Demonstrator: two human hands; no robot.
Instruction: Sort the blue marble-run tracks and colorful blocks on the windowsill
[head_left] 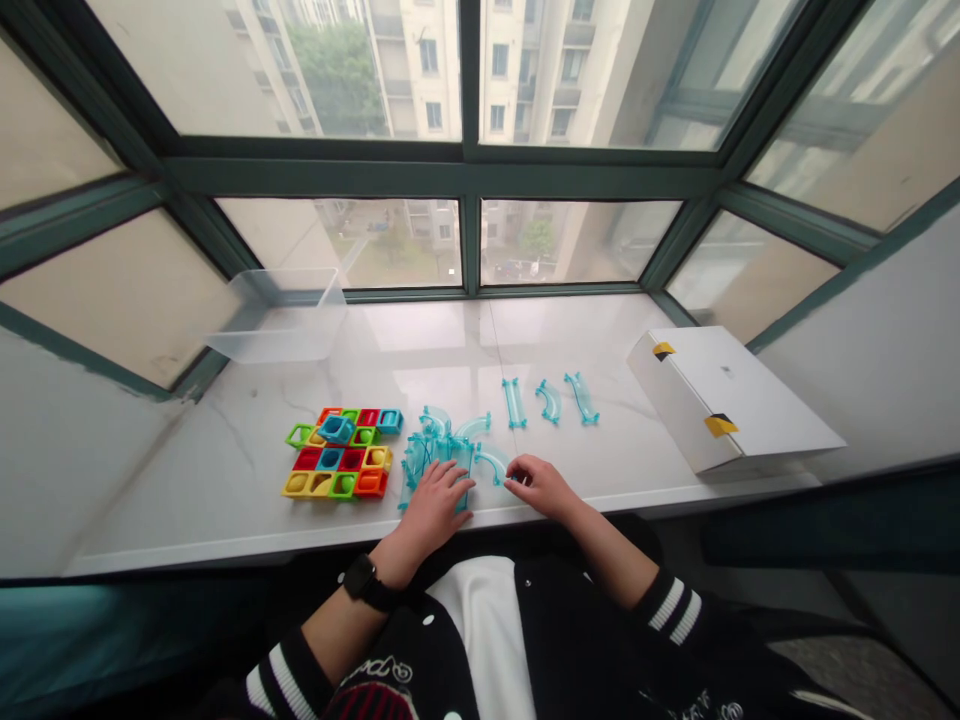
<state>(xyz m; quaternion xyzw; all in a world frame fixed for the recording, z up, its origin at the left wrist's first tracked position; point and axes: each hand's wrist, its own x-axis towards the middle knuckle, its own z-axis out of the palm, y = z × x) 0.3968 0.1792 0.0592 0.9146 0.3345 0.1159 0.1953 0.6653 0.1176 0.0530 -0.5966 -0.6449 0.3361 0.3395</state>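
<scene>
Clear blue toy track pieces lie in a pile (424,450) at the middle of the white sill. My left hand (438,492) rests over the near side of that pile, fingers spread and covering part of it. A curved track piece (491,460) lies to the right of the pile, and its near end meets the fingers of my right hand (537,484), which are pinched on it. Farther back stand apart a straight track piece (514,403), a curved one (550,401) and a wavy one (582,398).
Left of the pile sit several coloured toy blocks (307,459) in red, yellow, green and blue. A clear plastic bin (285,345) stands at the back left. On the right is a white box (750,400) with yellow-black tape. Windows with green frames (420,178) border the sill (225,520).
</scene>
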